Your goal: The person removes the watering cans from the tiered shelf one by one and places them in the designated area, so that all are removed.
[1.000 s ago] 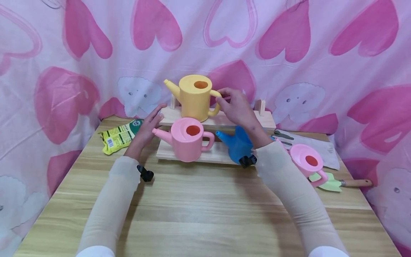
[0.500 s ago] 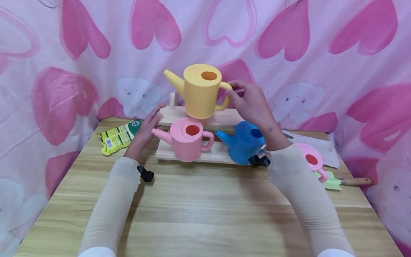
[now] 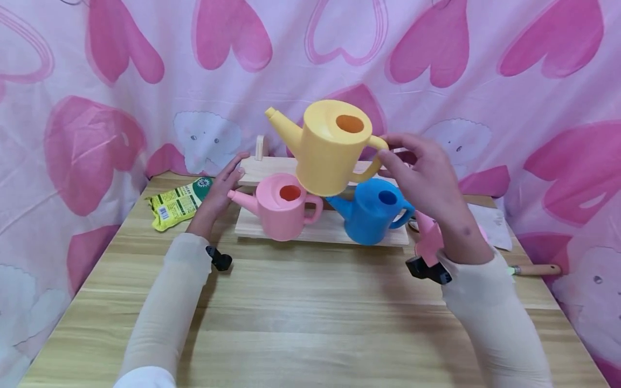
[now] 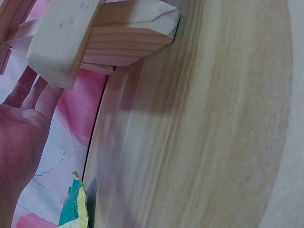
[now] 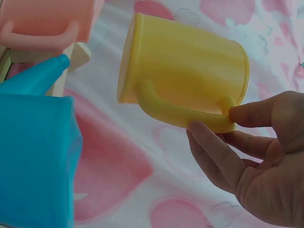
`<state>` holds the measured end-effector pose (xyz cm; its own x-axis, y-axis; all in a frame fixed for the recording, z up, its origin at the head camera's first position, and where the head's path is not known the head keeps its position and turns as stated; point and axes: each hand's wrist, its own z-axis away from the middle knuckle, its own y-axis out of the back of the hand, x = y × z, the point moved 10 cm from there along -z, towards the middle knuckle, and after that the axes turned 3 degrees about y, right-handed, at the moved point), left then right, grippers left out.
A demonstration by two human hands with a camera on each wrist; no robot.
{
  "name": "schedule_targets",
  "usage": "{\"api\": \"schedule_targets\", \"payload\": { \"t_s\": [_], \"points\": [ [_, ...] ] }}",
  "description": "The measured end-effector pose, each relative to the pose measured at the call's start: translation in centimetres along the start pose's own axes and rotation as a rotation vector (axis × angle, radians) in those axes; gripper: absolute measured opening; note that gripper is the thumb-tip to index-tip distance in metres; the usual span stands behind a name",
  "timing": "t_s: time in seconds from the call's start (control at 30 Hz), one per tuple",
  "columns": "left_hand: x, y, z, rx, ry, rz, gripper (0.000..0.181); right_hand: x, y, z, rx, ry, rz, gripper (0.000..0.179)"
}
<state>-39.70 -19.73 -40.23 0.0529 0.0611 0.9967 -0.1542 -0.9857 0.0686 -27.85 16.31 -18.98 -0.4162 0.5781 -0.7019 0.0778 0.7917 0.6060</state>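
My right hand [image 3: 427, 175] pinches the handle of a yellow watering can [image 3: 330, 153], which hangs in the air in front of the wooden shelf's upper board [image 3: 264, 168]. Thumb and fingers meet around that handle in the right wrist view, where the yellow can [image 5: 190, 66] appears sideways. At the shelf's left end, my left hand [image 3: 222, 186] rests against the upper board with fingers extended; the left wrist view shows the fingers partly behind the wood [image 4: 61, 42]. On the lower board [image 3: 325, 229] stand a pink watering can [image 3: 281, 210] and a blue watering can [image 3: 371, 215].
A yellow-green packet [image 3: 177, 205] lies left of the shelf. To the right, a second pink can [image 3: 428, 240] is mostly hidden by my right arm. A wooden-handled trowel [image 3: 536, 269] and a pale cloth [image 3: 492, 223] lie beyond. A heart-patterned curtain [image 3: 339, 43] hangs behind.
The right hand has lifted the yellow watering can off the upper board and brought it rightward and nearer. The left hand stays at the shelf's left end.
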Motion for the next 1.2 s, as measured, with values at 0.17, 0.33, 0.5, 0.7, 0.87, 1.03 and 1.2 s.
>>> {"api": "schedule_targets", "payload": {
  "t_s": [0.17, 0.33, 0.5, 0.7, 0.87, 1.03, 1.2],
  "points": [
    [0.1, -0.1, 0.0, 0.005, -0.011, -0.001, 0.055, -0.3, 1.1, 2.1, 0.006, 0.017, -0.037, 0.035],
    [0.2, -0.2, 0.1, 0.012, -0.013, -0.005, 0.056, 0.0, 1.8, 4.3, 0.007, 0.067, -0.066, 0.033],
    [0.0, -0.1, 0.1, 0.018, -0.006, -0.009, 0.056, 0.4, 2.2, 6.6, 0.025, 0.102, -0.103, 0.03],
    [-0.7, 0.0, 0.1, 0.027, 0.026, -0.015, 0.055, 0.9, 2.1, 9.2, -0.005, 0.138, -0.116, 0.032],
    [-0.8, 0.1, 0.1, 0.025, 0.033, -0.036, 0.055, 2.0, 1.3, 11.7, -0.069, 0.171, -0.127, 0.035],
    [-0.4, 0.2, 0.0, 0.021, 0.015, -0.041, 0.056, 5.0, 0.7, 14.1, -0.123, 0.088, -0.134, 0.033],
    [-0.4, 0.2, -0.1, 0.019, 0.013, -0.048, 0.056, 7.7, 1.1, 16.3, -0.129, 0.059, -0.163, 0.036]
  ]
}}
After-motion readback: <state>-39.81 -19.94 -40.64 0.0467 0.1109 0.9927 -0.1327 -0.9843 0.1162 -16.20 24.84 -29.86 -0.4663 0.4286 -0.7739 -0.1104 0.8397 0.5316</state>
